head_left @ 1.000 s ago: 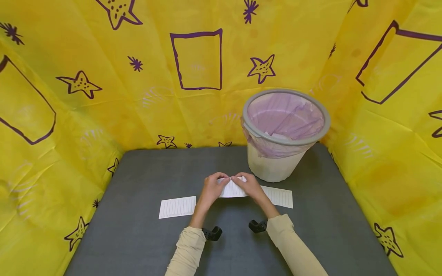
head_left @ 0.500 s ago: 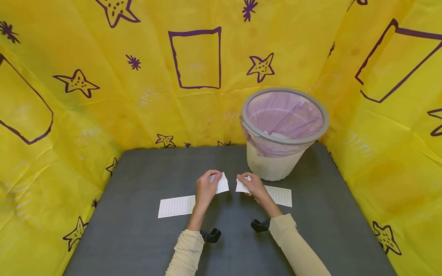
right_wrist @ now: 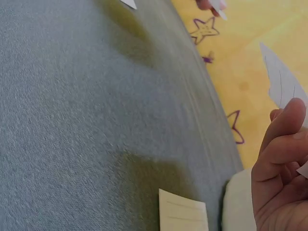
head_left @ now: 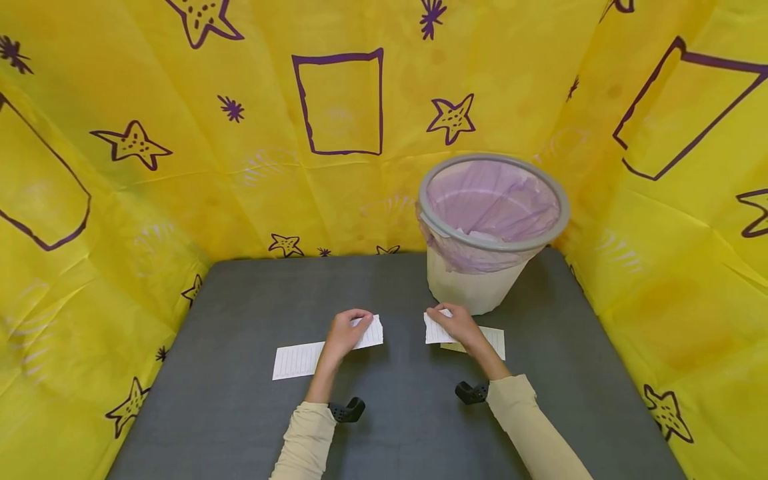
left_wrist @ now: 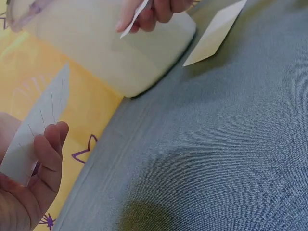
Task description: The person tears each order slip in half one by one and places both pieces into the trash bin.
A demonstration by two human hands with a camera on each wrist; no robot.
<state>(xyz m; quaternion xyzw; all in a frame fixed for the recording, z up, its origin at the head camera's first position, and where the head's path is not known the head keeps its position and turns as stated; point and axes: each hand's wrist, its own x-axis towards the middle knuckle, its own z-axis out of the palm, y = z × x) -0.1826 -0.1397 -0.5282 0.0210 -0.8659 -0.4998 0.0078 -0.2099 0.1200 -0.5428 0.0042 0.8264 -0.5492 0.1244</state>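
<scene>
My left hand [head_left: 347, 335] pinches a torn piece of lined white paper [head_left: 372, 333], held above the table. A second torn piece of lined paper [head_left: 435, 329] is pinched in my right hand [head_left: 461, 327], with a wide gap between the two pieces. The left wrist view shows the left piece [left_wrist: 41, 122] between thumb and curled fingers; the right wrist view shows the right piece [right_wrist: 281, 79] with an uneven edge. Below the left hand lies a lined paper strip [head_left: 295, 361]. Another lined strip [head_left: 493, 341] lies under the right hand, partly covered by it.
A white bin [head_left: 465, 290] with a grey rim and a purple liner [head_left: 498, 200] stands at the table's back right, some white scraps [head_left: 483, 235] inside. The grey table [head_left: 396, 420] is enclosed by yellow patterned cloth [head_left: 252, 200] behind and at both sides.
One second ago both hands gripped a single paper together. It has been torn in two, and the hands have moved apart, left and right, each with a piece.
</scene>
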